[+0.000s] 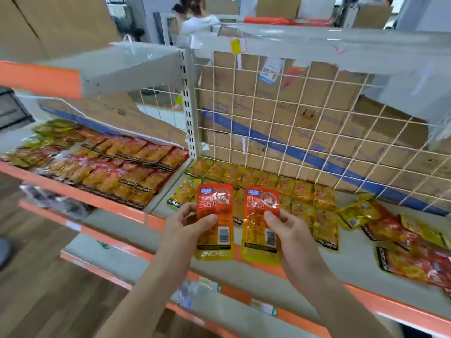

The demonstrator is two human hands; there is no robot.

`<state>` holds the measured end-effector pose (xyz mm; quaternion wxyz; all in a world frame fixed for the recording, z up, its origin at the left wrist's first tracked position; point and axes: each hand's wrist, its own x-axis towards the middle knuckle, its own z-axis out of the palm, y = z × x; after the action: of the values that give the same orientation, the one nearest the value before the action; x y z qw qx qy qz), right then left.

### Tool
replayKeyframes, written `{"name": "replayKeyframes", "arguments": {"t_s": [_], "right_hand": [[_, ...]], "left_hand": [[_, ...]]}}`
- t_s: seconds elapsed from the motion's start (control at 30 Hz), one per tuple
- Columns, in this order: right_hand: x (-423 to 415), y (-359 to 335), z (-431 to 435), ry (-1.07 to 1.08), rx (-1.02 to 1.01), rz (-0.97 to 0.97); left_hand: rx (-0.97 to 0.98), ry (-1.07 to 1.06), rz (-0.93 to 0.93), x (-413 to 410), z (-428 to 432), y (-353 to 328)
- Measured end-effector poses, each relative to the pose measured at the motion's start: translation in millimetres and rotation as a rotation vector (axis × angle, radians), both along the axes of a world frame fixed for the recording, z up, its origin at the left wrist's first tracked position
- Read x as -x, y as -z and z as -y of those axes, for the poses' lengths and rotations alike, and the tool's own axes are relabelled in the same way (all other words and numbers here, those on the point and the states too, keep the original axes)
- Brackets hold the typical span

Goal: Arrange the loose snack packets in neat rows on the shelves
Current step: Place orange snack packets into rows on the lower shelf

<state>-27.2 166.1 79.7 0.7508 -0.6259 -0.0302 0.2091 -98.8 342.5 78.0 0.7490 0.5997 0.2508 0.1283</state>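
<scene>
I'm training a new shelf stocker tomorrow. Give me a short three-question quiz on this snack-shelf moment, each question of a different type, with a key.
1. True or false: the left hand holds the left packet while the right hand holds the right packet.
2. Multiple choice: the loose packets lie A) to the right of the neat yellow rows; B) on the floor; C) on the top shelf.
3. Fill in: behind the wire grid stands flattened ____.

Key: 1 true; 2 A; 3 cardboard.
</scene>
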Motion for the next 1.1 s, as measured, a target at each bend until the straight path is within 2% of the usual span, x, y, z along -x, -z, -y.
{"name": "replayKeyframes", "arguments": {"t_s": [0.33,0.6,0.9,1.1], "right_hand": [[42,-20,-81,-0.078,-0.015,0.046],[40,-26,-87,-0.131,-0.034,0.070],[30,-27,-95,-0.222,0.007,0.012],[28,-31,-119,-0.321,-0.003,0.015]], "left_hand": [[-0.008,-0.040,0.037,49,-70,-13],[0.036,-0.111,0.046,53,-66,-17],[0.075,-0.224,-0.050,61,-68,-30],[0.120,-0.372,-0.030,78,-84,-32]]}}
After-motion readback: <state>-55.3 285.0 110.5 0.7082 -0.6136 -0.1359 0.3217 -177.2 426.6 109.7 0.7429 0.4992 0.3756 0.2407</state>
